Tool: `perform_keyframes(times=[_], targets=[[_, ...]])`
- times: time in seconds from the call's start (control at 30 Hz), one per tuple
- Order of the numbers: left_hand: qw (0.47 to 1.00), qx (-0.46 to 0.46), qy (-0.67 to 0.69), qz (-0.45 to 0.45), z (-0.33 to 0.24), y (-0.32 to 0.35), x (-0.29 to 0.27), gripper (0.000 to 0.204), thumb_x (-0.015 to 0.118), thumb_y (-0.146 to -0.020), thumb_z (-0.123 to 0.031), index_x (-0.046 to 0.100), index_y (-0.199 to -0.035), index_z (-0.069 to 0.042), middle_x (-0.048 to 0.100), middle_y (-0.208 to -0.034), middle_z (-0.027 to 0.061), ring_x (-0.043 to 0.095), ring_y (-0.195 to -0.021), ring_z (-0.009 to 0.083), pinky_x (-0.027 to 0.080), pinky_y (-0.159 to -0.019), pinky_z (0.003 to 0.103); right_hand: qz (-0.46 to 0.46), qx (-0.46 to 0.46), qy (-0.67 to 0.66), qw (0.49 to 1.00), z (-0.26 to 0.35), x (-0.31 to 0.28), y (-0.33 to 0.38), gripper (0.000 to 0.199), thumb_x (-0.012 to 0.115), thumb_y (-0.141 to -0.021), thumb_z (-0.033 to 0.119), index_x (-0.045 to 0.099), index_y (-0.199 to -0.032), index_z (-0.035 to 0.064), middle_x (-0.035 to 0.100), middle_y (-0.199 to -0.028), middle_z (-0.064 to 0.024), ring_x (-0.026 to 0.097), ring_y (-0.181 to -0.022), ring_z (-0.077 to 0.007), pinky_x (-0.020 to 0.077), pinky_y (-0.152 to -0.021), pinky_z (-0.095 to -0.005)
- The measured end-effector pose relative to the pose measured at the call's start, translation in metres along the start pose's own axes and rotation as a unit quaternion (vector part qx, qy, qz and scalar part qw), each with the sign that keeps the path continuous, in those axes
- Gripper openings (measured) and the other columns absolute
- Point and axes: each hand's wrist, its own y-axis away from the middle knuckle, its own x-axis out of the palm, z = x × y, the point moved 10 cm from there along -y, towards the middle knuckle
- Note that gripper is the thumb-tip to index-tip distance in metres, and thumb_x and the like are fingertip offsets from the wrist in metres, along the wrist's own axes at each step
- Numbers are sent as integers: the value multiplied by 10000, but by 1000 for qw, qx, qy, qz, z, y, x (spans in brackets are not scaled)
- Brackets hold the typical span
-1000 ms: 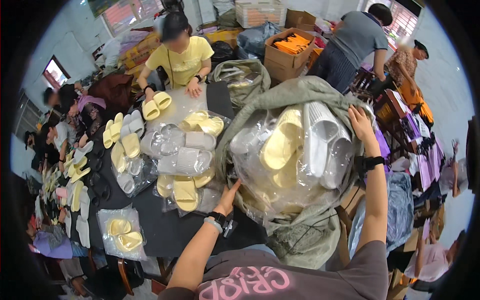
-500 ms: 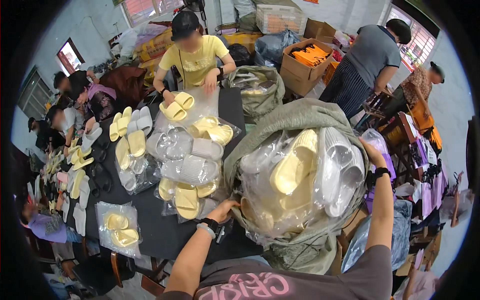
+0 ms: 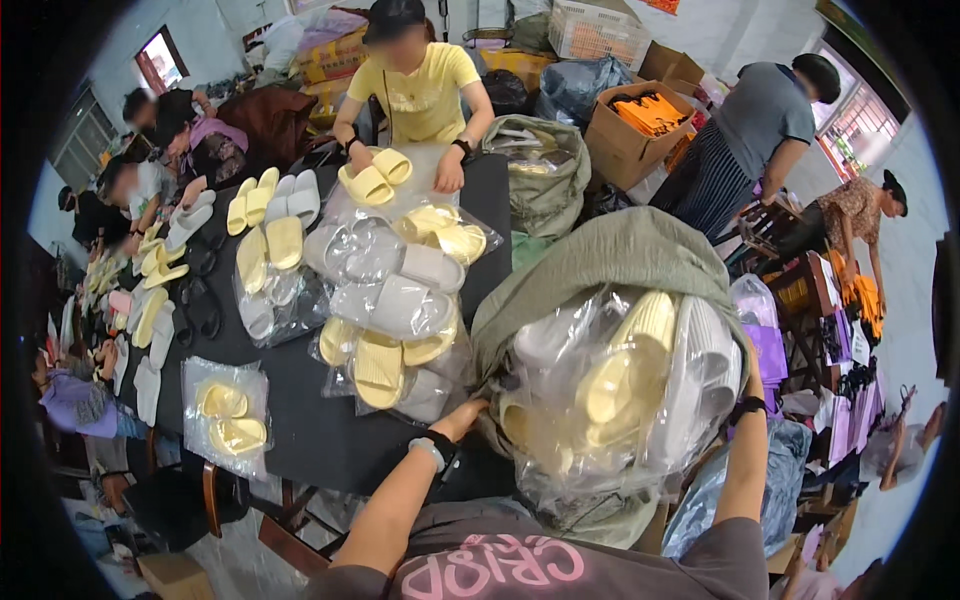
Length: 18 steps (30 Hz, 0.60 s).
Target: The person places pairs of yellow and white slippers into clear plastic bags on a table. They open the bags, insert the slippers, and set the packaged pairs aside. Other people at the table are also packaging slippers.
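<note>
A big grey-green woven sack (image 3: 610, 250) stands open before me, filled with clear-bagged yellow slippers (image 3: 640, 365) and grey slippers (image 3: 705, 365). At its near left rim, my left hand (image 3: 462, 418) is closed on the sack's edge. My right hand (image 3: 752, 375) grips the rim on the opposite side, its fingers partly hidden by the sack. Left of the sack, bagged grey slippers (image 3: 392, 305) and yellow slippers (image 3: 379, 369) lie heaped on the black table (image 3: 310, 430). One bagged yellow pair (image 3: 228, 415) lies apart near the table's front edge.
Across the table, a person in a yellow shirt (image 3: 418, 90) handles yellow slippers (image 3: 375, 177). Another filled sack (image 3: 545, 185) stands behind mine. An orange-filled carton (image 3: 640, 125) sits farther back. Black slippers (image 3: 203, 307) line the table's left side, and a wooden chair (image 3: 210, 498) stands below it.
The sack's opening has tilted and shifted slightly right and down in view. Both hands stay at its rim; the right has come lower. The view has also turned a little.
</note>
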Motion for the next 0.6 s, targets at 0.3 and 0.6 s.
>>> perform_keyframes(times=[0.3,0.6], targets=[[995,86,37,19,3,18,-18,519,600,-953,-348,486,-1346,-29,542,-1329,86,545,-1164,201,419,-986,355,-28,-127,-269,954,91,11,99,378,470,-1042,209,478,-1360,6,545,-1371,-116,489,-1309,-219,362,-1122,-347],[987,67,-118,-89,8,111,-65,553,604,-973,-310,436,-1400,-1,512,-1361,143,526,-1232,246,447,-992,357,-30,-335,403,851,282,230,274,770,748,-803,452,470,-1389,37,382,-1484,-186,357,-1378,-343,249,-1141,-482]])
